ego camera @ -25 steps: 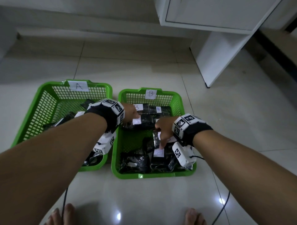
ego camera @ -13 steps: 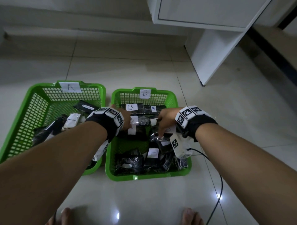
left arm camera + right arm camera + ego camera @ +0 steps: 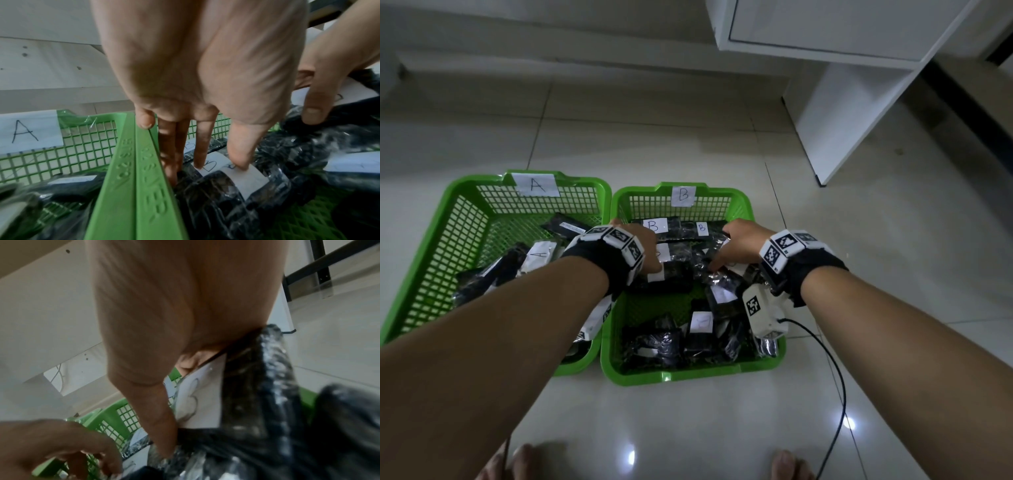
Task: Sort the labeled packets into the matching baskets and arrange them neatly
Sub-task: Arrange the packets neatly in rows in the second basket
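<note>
Two green mesh baskets sit side by side on the floor: basket A (image 3: 465, 192) on the left, basket B (image 3: 743, 198) on the right, each with a paper letter on its back wall. Both hold black packets with white labels. Both hands are inside basket B. My left hand (image 3: 645, 248) has straight fingers (image 3: 200, 146) pressing a B-labelled packet (image 3: 216, 194) against the basket's left wall. My right hand (image 3: 734, 246) grips another B-labelled packet (image 3: 246, 394), thumb in front and a finger curled over its label. Two B packets (image 3: 681, 228) lie along the back wall.
Several A packets (image 3: 537, 255) lie loose in basket A, and more black packets (image 3: 654, 342) fill the front of basket B. A white cabinet (image 3: 842, 120) stands at the back right. A black cable (image 3: 837, 377) trails across the tiles by my right arm. My bare toes (image 3: 527, 460) show below.
Both hands have moved toward the back of basket B. The right hand went from the basket's middle to the back right, bringing its packet along.
</note>
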### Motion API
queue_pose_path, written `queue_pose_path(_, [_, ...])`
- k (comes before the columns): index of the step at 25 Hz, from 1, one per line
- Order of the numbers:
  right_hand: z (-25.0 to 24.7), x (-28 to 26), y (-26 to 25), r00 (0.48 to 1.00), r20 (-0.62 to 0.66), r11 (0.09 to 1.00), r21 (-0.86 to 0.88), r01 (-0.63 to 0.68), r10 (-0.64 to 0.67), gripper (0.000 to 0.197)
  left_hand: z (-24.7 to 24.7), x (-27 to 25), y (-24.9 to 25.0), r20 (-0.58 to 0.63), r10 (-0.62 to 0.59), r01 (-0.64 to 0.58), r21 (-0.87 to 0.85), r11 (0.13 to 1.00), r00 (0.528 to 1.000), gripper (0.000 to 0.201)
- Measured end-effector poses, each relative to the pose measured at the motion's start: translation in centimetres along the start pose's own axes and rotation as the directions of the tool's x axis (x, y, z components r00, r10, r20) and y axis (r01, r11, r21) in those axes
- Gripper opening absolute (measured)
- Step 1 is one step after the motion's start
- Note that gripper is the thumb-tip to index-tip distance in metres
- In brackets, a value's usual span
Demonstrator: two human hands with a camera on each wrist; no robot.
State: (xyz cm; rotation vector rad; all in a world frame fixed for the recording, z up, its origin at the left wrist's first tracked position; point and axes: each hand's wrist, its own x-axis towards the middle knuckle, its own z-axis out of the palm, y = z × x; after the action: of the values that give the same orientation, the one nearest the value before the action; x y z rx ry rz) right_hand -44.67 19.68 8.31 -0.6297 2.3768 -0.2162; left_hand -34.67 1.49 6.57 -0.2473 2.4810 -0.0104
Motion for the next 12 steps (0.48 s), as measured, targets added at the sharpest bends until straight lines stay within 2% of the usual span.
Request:
queue_pose_path(4, [0.1,0.1,0.4,0.999,-0.025,0.999,0.027,0.042,-0.041,0.047,-0.2,0.7,-0.4,0.007,0.009,-0.008,-0.035,0.999,1.0,0.032])
queue_pose_path(6, [0.0,0.2,0.5,0.992,-0.089,0.994,0.052,0.098,-0.093,0.049,-0.4,0.7,-0.4,-0.027,0.01,-0.012,-0.078,0.997,1.0,0.029])
queue_pose_path(9, [-0.8,0.4,0.8,0.954,-0.269,0.972,0.154,0.178,-0.132,0.056,-1.0,0.4,-0.4,-0.23,-0.036,0.008,-0.122,0.992,0.972,0.022])
queue_pose_path(10, [-1.4,0.4,0.6,0.957,-0.273,0.954,0.247,0.172,-0.102,0.052,-1.3,0.4,-0.4,-0.32,-0.076,0.05,-0.09,0.995,0.944,0.015])
queue_pose_path(11, [-1.9,0.4,0.4,0.969,-0.242,0.92,0.363,0.145,-0.058,0.046,-1.4,0.7,-0.5,-0.398,-0.117,0.11,-0.041,0.993,0.91,0.02])
queue_pose_path(12, [-2.5,0.4,0.2,0.981,-0.192,0.879,0.466,0.098,-0.008,0.04,-1.5,1.0,-0.9,-0.443,-0.155,0.163,-0.021,0.986,0.883,0.034])
